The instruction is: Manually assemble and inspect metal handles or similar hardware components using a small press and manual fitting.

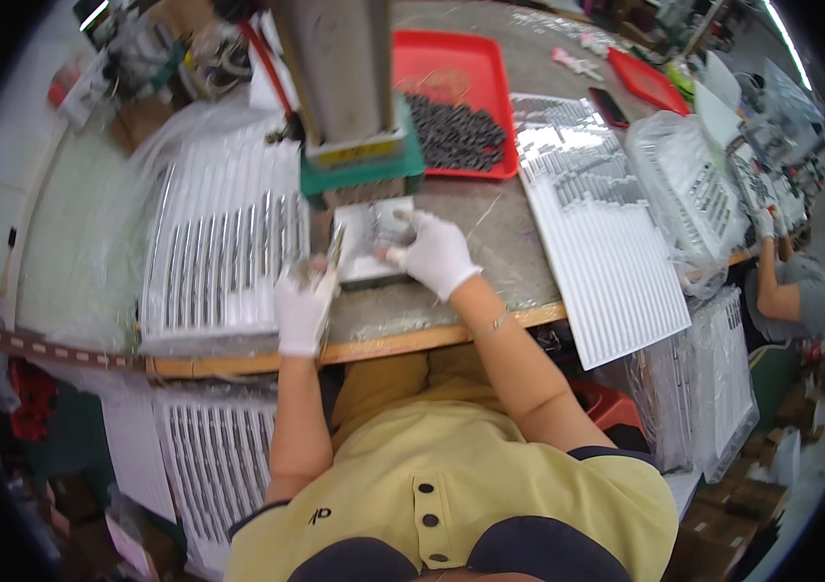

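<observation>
The left hand (302, 308), in a white glove with bare fingertips, pinches a slim shiny strip (337, 242), which stands tilted between the fingers at the left edge of the block (356, 260); the right hand (440, 256), gloved likewise, reaches over the block from its right side, thumb and forefinger spread apart above its pale top face, though whether they grasp some small part there I cannot tell; the block sits on the table (490, 218) near its front edge, just before the press (349, 78), whose green plate (362, 177) is just behind it; left of the hands lies the left tray (228, 163), white and ribbed, with shiny strips lying in rows along its nearer part; behind the block and to the right is the red tray (446, 50), with a heap of dark parts (456, 134) in its nearer half; farther right the right tray (616, 281), also white and ribbed, lies slantwise and juts out over the table's front edge; a phone (610, 107) rests near its far corner, and a plastic-wrapped tray (689, 189) lies beside it; at the far right a co-worker (793, 293) in grey sits with gloved hands raised at the table.
</observation>
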`<state>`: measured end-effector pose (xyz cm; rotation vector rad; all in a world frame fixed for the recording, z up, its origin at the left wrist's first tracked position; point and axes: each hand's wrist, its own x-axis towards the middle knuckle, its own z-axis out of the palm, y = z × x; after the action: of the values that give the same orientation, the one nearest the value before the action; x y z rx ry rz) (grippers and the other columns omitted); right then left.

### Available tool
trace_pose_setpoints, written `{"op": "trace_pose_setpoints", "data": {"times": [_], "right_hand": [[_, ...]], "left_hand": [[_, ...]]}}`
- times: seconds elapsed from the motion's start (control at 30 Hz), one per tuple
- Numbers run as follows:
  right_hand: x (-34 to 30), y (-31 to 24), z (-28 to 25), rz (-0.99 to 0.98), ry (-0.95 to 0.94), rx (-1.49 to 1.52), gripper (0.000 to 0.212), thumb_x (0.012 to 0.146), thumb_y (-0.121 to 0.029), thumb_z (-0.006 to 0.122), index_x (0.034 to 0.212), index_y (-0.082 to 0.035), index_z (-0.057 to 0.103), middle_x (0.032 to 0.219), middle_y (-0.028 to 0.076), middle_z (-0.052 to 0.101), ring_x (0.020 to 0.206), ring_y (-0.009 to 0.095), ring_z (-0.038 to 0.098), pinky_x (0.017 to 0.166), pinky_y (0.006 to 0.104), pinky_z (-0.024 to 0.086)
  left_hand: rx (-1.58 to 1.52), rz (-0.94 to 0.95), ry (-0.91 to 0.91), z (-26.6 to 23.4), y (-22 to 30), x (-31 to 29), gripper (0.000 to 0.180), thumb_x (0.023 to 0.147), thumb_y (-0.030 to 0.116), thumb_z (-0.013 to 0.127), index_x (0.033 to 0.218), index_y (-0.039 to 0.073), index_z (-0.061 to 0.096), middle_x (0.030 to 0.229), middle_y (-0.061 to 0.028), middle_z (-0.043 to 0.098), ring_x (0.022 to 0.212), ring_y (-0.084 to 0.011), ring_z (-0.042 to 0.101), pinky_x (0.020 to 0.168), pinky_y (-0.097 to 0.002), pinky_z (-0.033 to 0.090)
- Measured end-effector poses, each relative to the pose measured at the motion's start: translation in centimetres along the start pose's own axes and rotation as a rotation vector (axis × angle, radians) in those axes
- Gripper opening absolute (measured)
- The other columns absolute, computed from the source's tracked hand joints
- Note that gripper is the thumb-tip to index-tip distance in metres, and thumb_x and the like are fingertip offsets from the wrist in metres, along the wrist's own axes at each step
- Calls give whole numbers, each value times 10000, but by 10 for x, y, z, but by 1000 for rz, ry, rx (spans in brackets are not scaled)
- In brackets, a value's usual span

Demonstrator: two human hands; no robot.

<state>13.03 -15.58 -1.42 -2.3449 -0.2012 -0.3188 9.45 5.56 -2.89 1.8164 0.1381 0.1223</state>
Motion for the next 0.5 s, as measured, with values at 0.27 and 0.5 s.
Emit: {"op": "trace_pose_setpoints", "data": {"times": [0.27, 0.5], "right_hand": [[-89, -29, -61, 226, -337, 847, 309, 802, -72, 692, 1094, 8, 630, 766, -5, 623, 686, 51, 545, 635, 229, 472], [-127, -21, -44, 240, -155, 628, 152, 777, -39, 668, 916, 13, 638, 810, 89, 681, 716, 115, 638, 637, 281, 525]], "left_hand": [[-217, -70, -434, 14, 33, -81, 190, 724, 44, 730, 853, 10, 594, 743, -50, 635, 599, -111, 598, 539, -242, 481], [202, 269, -306, 43, 18, -110, 232, 713, 83, 740, 905, 19, 626, 723, -68, 629, 637, -137, 591, 595, -310, 476]]}}
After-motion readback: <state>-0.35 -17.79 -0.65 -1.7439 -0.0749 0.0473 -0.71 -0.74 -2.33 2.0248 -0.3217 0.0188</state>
